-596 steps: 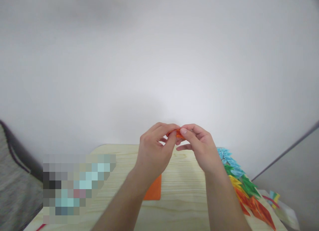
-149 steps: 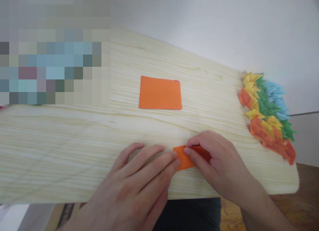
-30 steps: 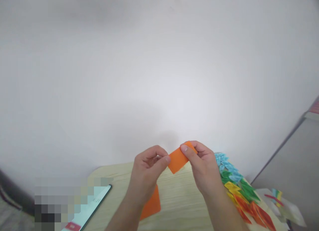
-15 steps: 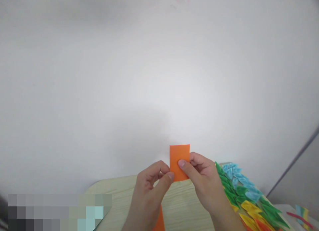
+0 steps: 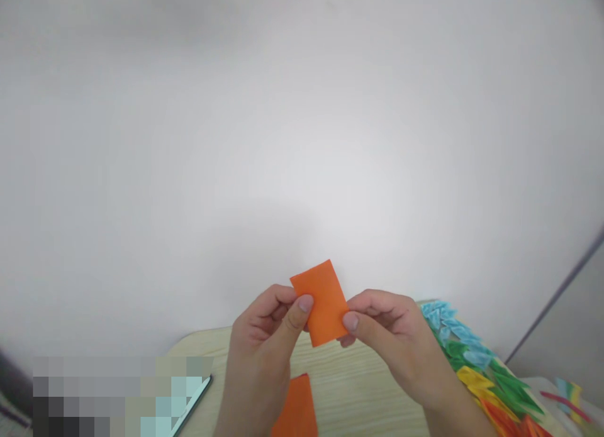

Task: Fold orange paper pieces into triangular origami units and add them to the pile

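Left hand (image 5: 264, 346) pinches the orange paper (image 5: 326, 305) at left, right hand (image 5: 399, 336) near its lower-right corner; I'd keep both light, avoiding stray creases.

Paper sheet (image 5: 325, 308) btwn L hand (image 5: 267, 339) & R hand (image 5: 391, 336), above tbl (image 5: 363, 390). 2nd sheet (image 5: 302, 409) on tbl below, partly hidden behind L wrist. Folded pcs (image 5: 480, 356) along tbl's R edge, beyond R forearm. Device (image 5: 191, 407) at far L, mostly masked. Wall (image 5: 306, 141) behind tbl.
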Demonstrator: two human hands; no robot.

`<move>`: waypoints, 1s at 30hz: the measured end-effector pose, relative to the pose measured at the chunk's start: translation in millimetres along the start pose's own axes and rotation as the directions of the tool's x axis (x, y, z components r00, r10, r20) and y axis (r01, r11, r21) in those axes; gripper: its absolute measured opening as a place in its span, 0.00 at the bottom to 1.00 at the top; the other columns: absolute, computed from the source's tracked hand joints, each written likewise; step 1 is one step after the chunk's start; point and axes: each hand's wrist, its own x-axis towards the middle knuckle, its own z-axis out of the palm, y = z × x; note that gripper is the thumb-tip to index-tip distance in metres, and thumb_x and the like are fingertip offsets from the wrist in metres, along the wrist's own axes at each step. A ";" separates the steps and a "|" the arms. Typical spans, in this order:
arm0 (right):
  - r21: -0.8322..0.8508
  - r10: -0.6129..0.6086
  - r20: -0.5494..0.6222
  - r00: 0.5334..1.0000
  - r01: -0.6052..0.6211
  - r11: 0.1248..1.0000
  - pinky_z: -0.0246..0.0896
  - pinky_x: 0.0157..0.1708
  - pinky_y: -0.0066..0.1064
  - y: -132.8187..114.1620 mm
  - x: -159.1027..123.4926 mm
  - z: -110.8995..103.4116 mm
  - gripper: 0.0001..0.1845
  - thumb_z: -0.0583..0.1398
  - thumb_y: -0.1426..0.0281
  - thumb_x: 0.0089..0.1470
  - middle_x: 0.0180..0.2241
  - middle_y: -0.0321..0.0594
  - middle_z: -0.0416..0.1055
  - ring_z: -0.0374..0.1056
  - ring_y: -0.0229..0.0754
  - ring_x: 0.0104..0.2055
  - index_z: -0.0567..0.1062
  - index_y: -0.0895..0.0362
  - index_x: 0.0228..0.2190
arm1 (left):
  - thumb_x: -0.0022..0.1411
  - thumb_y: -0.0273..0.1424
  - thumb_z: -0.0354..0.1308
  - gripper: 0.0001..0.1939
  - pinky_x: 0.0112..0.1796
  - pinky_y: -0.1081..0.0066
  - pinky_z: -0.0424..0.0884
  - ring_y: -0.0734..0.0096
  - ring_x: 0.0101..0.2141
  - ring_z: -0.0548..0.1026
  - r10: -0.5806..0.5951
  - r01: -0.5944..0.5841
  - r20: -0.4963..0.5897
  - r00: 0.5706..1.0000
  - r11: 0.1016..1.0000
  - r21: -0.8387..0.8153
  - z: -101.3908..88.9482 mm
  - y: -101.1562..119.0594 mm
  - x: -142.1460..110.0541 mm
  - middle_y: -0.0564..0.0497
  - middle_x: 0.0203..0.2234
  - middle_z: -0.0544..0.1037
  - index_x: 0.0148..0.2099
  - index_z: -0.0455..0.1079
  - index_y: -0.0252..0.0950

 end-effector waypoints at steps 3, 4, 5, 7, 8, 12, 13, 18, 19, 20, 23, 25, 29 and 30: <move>-0.114 -0.032 -0.009 0.999 0.031 0.993 0.70 0.37 0.32 -3.3 -3.0 0.4 0.11 0.66 0.60 0.62 0.30 0.40 0.82 0.76 0.43 0.34 0.84 0.54 0.33 | 0.62 0.34 0.68 0.07 0.31 0.73 0.72 0.72 0.29 0.74 0.016 -0.017 -0.035 0.999 1.000 -0.003 1.2 -3.9 -1.1 0.53 0.29 0.80 0.37 0.75 0.38; -0.149 -0.052 -0.024 0.998 0.047 0.988 0.70 0.37 0.32 -4.3 -3.7 1.3 0.10 0.66 0.61 0.62 0.30 0.39 0.82 0.76 0.42 0.34 0.84 0.53 0.33 | 0.62 0.34 0.68 0.07 0.32 0.73 0.73 0.72 0.30 0.74 0.026 -0.026 -0.049 0.998 1.000 -0.002 1.6 -4.8 -1.9 0.53 0.29 0.79 0.37 0.75 0.38; -0.182 -0.075 -0.041 0.996 0.066 0.981 0.70 0.36 0.32 -5.1 -4.3 2.2 0.09 0.66 0.62 0.62 0.30 0.38 0.82 0.76 0.42 0.34 0.85 0.52 0.33 | 0.62 0.34 0.68 0.07 0.32 0.73 0.73 0.71 0.30 0.75 0.037 -0.037 -0.062 0.997 0.999 0.002 2.1 -5.2 -2.8 0.53 0.29 0.79 0.36 0.75 0.38; -0.233 -0.120 -0.065 0.991 0.102 0.967 0.69 0.36 0.31 -6.1 -5.0 3.3 0.09 0.65 0.63 0.63 0.30 0.36 0.81 0.75 0.41 0.33 0.84 0.51 0.33 | 0.62 0.34 0.69 0.07 0.34 0.73 0.73 0.71 0.31 0.74 0.058 -0.057 -0.087 0.995 0.998 0.018 2.9 -4.7 -4.5 0.53 0.29 0.79 0.35 0.75 0.38; -0.247 -0.136 -0.069 0.988 0.116 0.962 0.69 0.35 0.30 -6.4 -5.4 3.4 0.09 0.65 0.63 0.63 0.29 0.36 0.81 0.75 0.41 0.33 0.84 0.51 0.32 | 0.61 0.35 0.69 0.08 0.34 0.72 0.73 0.71 0.32 0.74 0.061 -0.059 -0.093 0.994 0.998 0.026 3.3 -3.8 -5.2 0.53 0.29 0.78 0.34 0.75 0.38; -0.186 -0.148 -0.080 0.986 0.131 0.974 0.69 0.36 0.32 -7.3 -6.8 0.6 0.10 0.65 0.62 0.64 0.30 0.38 0.80 0.75 0.42 0.33 0.84 0.52 0.34 | 0.62 0.35 0.69 0.08 0.34 0.71 0.73 0.70 0.30 0.73 0.022 -0.022 -0.055 0.998 1.000 -0.001 4.6 1.6 -5.8 0.53 0.27 0.77 0.33 0.75 0.38; -0.144 -0.149 -0.090 0.985 0.135 0.980 0.70 0.37 0.33 -7.9 -7.0 -0.6 0.10 0.64 0.61 0.65 0.30 0.38 0.80 0.75 0.42 0.33 0.83 0.51 0.37 | 0.62 0.34 0.69 0.08 0.34 0.70 0.73 0.70 0.30 0.74 0.007 -0.008 -0.050 0.999 1.000 -0.029 5.0 2.8 -5.6 0.53 0.27 0.77 0.33 0.75 0.38; -0.204 -0.309 -0.088 0.947 0.286 0.936 0.72 0.46 0.38 -11.1 -5.2 -3.5 0.14 0.61 0.69 0.67 0.41 0.38 0.81 0.77 0.44 0.43 0.80 0.42 0.50 | 0.62 0.34 0.69 0.08 0.35 0.70 0.72 0.71 0.30 0.73 -0.042 0.038 -0.026 0.999 0.990 -0.133 7.8 6.3 -4.9 0.53 0.26 0.76 0.32 0.75 0.38; -0.264 -0.379 -0.054 0.924 0.353 0.897 0.72 0.48 0.39 -11.3 -4.3 -3.2 0.16 0.61 0.71 0.66 0.44 0.39 0.80 0.77 0.45 0.46 0.81 0.41 0.50 | 0.62 0.34 0.69 0.09 0.35 0.71 0.72 0.72 0.30 0.73 -0.050 0.048 -0.009 0.999 0.990 -0.130 8.2 6.7 -5.1 0.53 0.26 0.76 0.32 0.75 0.37; -0.312 -0.434 -0.010 0.901 0.410 0.857 0.72 0.49 0.39 -11.3 -3.4 -2.6 0.17 0.62 0.73 0.64 0.47 0.39 0.79 0.76 0.47 0.49 0.81 0.40 0.49 | 0.62 0.34 0.69 0.09 0.35 0.71 0.72 0.72 0.30 0.72 -0.055 0.056 0.006 0.998 0.991 -0.121 8.3 7.0 -5.4 0.53 0.26 0.76 0.31 0.75 0.37; -0.358 -0.490 0.069 0.869 0.480 0.801 0.74 0.46 0.39 -11.4 -2.2 -1.8 0.18 0.65 0.75 0.60 0.48 0.40 0.78 0.76 0.48 0.49 0.83 0.41 0.46 | 0.62 0.34 0.69 0.08 0.34 0.73 0.71 0.73 0.30 0.71 -0.067 0.071 0.047 0.997 0.994 -0.088 8.0 7.5 -6.7 0.52 0.26 0.76 0.32 0.76 0.37; -0.352 -0.489 0.065 0.870 0.479 0.804 0.74 0.45 0.37 -12.4 -2.7 -2.9 0.16 0.66 0.76 0.59 0.47 0.40 0.78 0.76 0.47 0.48 0.84 0.42 0.44 | 0.63 0.34 0.68 0.08 0.34 0.73 0.70 0.73 0.29 0.71 -0.089 0.094 0.083 0.993 0.993 -0.068 7.5 7.7 -7.6 0.52 0.27 0.77 0.33 0.77 0.36; -0.276 -0.465 0.106 0.879 0.475 0.835 0.72 0.46 0.36 -16.2 -3.8 -6.8 0.13 0.65 0.76 0.61 0.46 0.40 0.78 0.76 0.44 0.47 0.83 0.46 0.43 | 0.66 0.36 0.65 0.09 0.34 0.74 0.69 0.74 0.29 0.71 -0.085 0.085 0.082 0.993 0.996 0.010 7.3 8.1 -8.7 0.52 0.25 0.76 0.36 0.78 0.36; -0.259 -0.447 0.117 0.887 0.462 0.849 0.72 0.47 0.35 -17.3 -3.9 -7.3 0.12 0.65 0.76 0.62 0.45 0.40 0.78 0.76 0.44 0.46 0.83 0.47 0.42 | 0.67 0.36 0.65 0.08 0.34 0.74 0.69 0.74 0.29 0.71 -0.063 0.061 0.057 0.996 0.998 0.031 7.4 8.3 -9.0 0.52 0.26 0.76 0.38 0.79 0.37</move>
